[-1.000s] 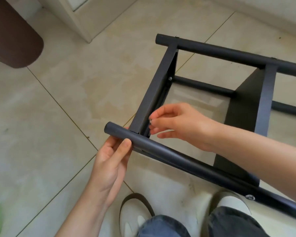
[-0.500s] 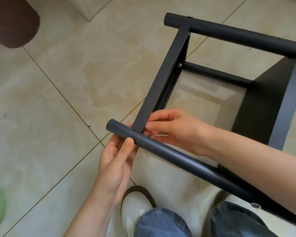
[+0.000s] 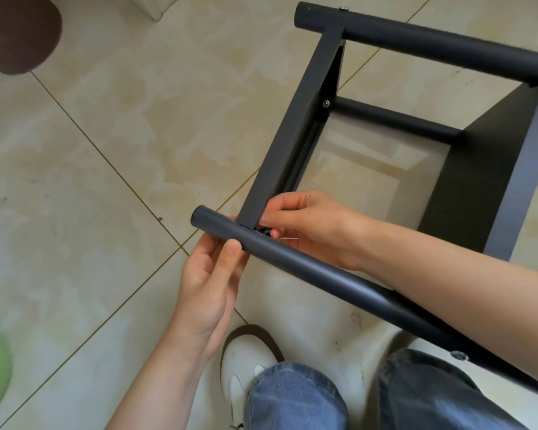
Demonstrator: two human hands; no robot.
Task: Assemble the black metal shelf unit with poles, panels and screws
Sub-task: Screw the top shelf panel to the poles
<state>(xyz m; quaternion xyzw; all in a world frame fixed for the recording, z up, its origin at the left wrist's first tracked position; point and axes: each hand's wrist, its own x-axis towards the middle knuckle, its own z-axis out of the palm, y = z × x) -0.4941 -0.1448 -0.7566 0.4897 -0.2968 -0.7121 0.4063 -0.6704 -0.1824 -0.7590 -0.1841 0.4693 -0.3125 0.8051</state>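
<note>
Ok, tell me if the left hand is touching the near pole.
Touching. The head view shows the left hand with its thumb laid over the near pole and its fingers behind it, close to the pole's end.

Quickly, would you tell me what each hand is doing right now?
Left hand: grips the near pole.
Right hand: pinches something small at the joint; cannot tell what.

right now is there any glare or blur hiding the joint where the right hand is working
Head view: sharp, evenly lit, no glare on the near pole; soft sheen on the floor tiles; the right hand itself shades and hides the joint; edges bend from the wide lens.
</note>
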